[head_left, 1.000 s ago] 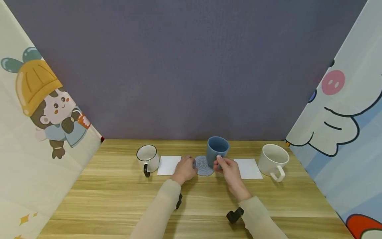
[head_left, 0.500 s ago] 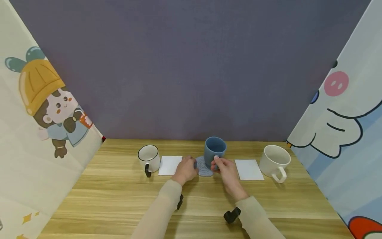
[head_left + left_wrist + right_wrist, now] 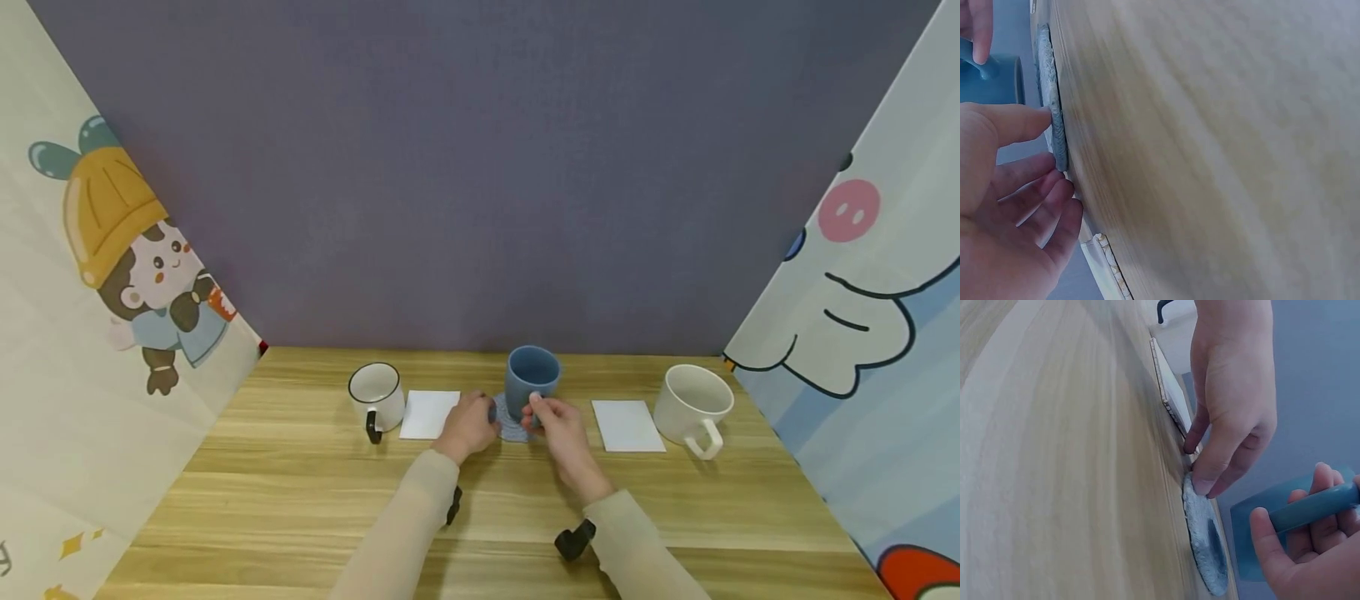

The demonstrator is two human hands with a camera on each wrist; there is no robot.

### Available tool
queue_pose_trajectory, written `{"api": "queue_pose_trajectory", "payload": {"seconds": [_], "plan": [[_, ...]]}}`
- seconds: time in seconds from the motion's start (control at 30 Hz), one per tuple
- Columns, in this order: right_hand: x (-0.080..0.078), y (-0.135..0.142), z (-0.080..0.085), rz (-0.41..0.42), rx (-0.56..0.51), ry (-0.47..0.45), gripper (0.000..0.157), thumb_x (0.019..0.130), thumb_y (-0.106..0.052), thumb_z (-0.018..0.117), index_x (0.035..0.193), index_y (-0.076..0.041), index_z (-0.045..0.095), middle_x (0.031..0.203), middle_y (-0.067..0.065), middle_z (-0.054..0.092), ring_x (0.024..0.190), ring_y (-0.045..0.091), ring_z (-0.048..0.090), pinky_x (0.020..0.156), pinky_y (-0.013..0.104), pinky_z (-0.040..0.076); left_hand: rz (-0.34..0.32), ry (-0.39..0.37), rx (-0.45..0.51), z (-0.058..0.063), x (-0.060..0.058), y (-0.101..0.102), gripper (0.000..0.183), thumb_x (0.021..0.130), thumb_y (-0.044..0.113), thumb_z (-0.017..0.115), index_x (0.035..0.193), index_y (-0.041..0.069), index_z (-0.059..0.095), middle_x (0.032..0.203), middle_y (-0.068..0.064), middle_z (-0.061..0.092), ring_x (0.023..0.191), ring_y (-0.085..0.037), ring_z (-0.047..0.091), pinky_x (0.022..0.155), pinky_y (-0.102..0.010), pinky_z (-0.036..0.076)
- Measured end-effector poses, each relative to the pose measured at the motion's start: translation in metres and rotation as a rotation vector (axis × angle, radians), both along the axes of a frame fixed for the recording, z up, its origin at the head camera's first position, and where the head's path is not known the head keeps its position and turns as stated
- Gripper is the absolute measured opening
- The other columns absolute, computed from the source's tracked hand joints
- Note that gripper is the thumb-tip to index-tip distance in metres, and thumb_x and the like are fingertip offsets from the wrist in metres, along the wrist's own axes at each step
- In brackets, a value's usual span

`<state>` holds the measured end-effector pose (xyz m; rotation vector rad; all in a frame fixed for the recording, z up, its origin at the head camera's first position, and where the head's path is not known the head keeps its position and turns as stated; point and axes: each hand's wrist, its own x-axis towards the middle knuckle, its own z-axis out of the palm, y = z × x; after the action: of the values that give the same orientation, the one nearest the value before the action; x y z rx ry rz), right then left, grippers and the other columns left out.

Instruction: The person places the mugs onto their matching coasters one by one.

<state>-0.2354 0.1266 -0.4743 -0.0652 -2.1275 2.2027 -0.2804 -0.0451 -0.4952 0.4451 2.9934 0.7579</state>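
Observation:
A blue mug is over the grey-blue knitted coaster at the middle of the table. My right hand grips it by its handle, thumb and curled fingers around it in the right wrist view. There, a gap shows between the mug's base and the coaster, and a dark shadow falls on the knit. My left hand pinches the coaster's left edge; in the left wrist view the thumb is at the rim of the coaster with the fingertips close beside it.
Left stands a white mug with a black rim and handle, beside a white square piece. Right are another white square piece and a large cream mug. A grey partition rises behind the wooden table.
My right hand has carried the blue mug a little to the left, further over the coaster. My left hand stays at the coaster's edge.

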Motion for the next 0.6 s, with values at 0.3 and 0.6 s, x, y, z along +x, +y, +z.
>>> {"api": "queue_pose_trajectory", "payload": {"seconds": [0.3,0.6], "plan": [[-0.003,-0.005,-0.009,0.031,-0.016,-0.04,0.038,0.105,-0.024,0.059,0.096,0.011,0.067,0.083,0.009,0.068,0.081,0.019,0.067,0.09,0.048,0.055,0.003,0.004,-0.007,-0.002,-0.001,-0.001,0.037,0.092,0.022,0.073,0.121,0.0,0.069,0.121,-0.013,0.062,0.116,-0.034,0.059,0.097,-0.048,0.05],[0.0,-0.014,-0.014,0.031,0.001,-0.006,0.036,0.104,-0.023,0.061,0.097,0.012,0.069,0.085,0.01,0.069,0.083,0.019,0.066,0.091,0.049,0.055,0.005,0.009,0.009,-0.004,-0.003,-0.001,0.034,0.09,0.02,0.074,0.117,0.001,0.07,0.116,-0.011,0.062,0.113,-0.034,0.06,0.094,-0.049,0.051]]}}
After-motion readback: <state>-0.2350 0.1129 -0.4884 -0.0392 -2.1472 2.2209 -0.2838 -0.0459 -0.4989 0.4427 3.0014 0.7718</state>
